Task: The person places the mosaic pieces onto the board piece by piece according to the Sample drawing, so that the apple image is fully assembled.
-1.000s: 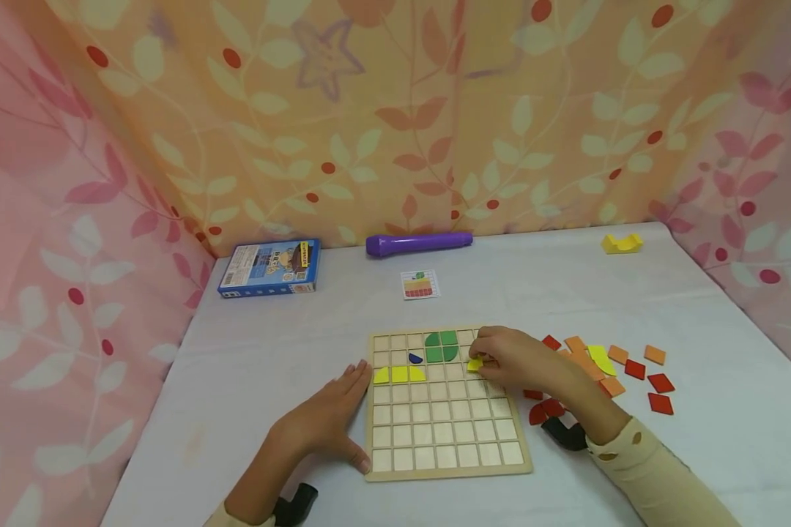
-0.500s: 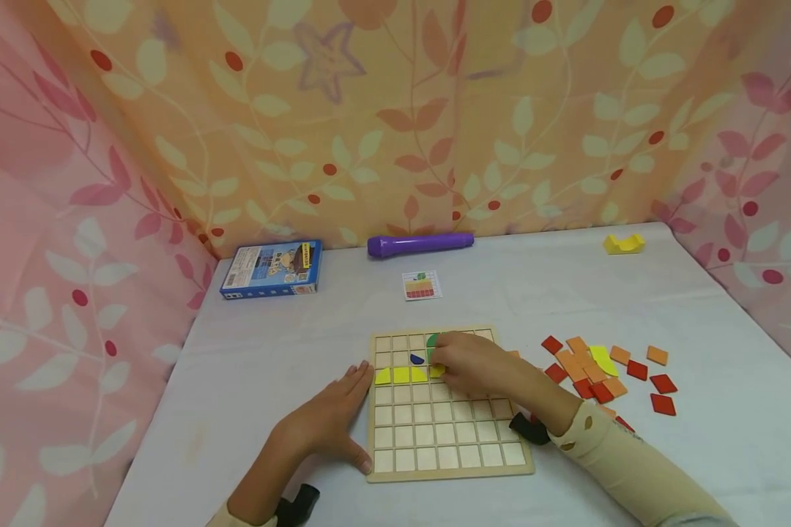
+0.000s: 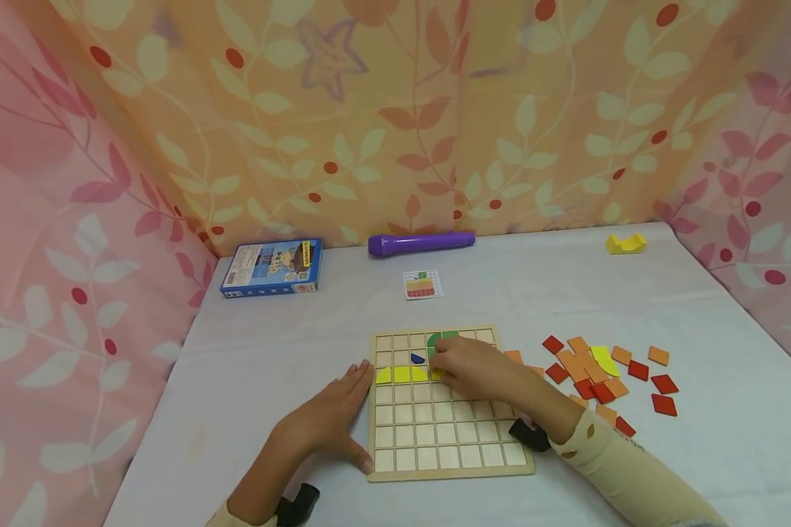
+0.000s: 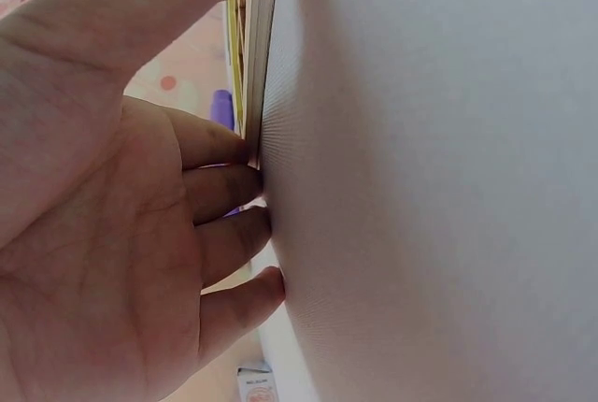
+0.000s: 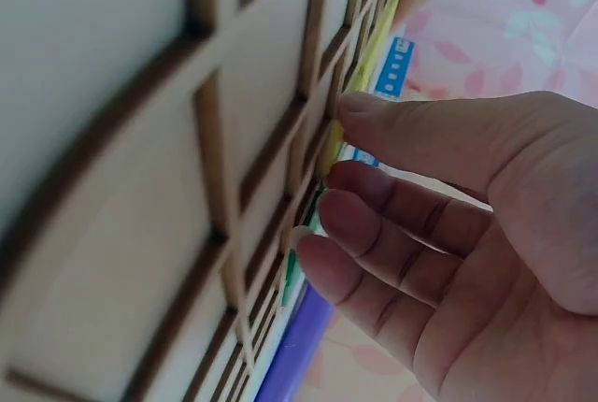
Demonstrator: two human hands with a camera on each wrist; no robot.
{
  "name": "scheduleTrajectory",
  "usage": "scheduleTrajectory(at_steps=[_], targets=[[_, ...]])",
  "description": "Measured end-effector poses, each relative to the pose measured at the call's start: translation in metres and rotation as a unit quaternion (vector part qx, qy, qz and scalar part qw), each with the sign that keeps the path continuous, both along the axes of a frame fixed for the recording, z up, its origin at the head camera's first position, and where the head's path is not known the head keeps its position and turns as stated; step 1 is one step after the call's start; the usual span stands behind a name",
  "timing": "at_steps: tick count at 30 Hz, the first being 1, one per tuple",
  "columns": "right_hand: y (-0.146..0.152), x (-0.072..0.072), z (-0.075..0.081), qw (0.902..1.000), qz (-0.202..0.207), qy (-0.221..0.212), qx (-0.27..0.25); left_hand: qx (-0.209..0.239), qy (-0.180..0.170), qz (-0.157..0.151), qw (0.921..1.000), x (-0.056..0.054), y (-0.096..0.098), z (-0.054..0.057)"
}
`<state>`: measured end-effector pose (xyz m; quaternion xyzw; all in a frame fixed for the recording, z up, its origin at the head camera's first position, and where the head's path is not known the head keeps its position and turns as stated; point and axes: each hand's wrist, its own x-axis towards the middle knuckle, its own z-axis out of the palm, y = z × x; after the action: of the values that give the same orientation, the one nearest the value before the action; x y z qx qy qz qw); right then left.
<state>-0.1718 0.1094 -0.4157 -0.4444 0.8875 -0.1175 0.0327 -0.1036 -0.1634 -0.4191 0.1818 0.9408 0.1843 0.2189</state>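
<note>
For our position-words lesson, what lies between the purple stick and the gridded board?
A small picture card lies between them, seen in the head view.

No word or number readable right now. Box (image 3: 272,268), left of centre in head view: print (image 3: 280,265) across top, too small to make out; yellow label (image 3: 306,255) near its upper right, blurred too. Right wrist view, upper right: white marks on blue strip (image 5: 397,67), illegible.

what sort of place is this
Likely an indoor play corner: leaf-patterned cloth on three sides, a white-covered table, and a wooden grid board with loose coloured tiles beside it.
</note>
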Motion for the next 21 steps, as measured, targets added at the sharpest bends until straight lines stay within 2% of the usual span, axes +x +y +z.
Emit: scheduleTrajectory(at_steps=[5,8,11,14,17,21], targets=[[0.007,0.008,0.004,0.9998,0.019,-0.003,-0.003,-0.001,-0.001,0.001,1.0,0.001,0.001,-0.001],[0.022,0.01,0.011,0.9996,0.008,-0.019,-0.018,-0.003,-0.002,0.005,1.0,0.002,0.001,-0.001],[0.046,0.008,0.025,0.9979,-0.042,-0.04,-0.027,-0.003,-0.001,0.008,1.0,0.002,0.002,-0.001],[0.076,0.005,0.038,0.9914,-0.11,-0.069,-0.015,-0.002,-0.003,0.01,0.9999,0.002,0.003,-0.001],[0.109,0.003,0.046,0.981,-0.173,-0.088,0.002,-0.002,-0.007,0.009,0.9999,0.002,0.003,-0.002],[0.156,-0.001,0.051,0.9595,-0.253,-0.111,0.053,-0.006,-0.004,0.004,1.0,0.001,0.002,-0.002]])
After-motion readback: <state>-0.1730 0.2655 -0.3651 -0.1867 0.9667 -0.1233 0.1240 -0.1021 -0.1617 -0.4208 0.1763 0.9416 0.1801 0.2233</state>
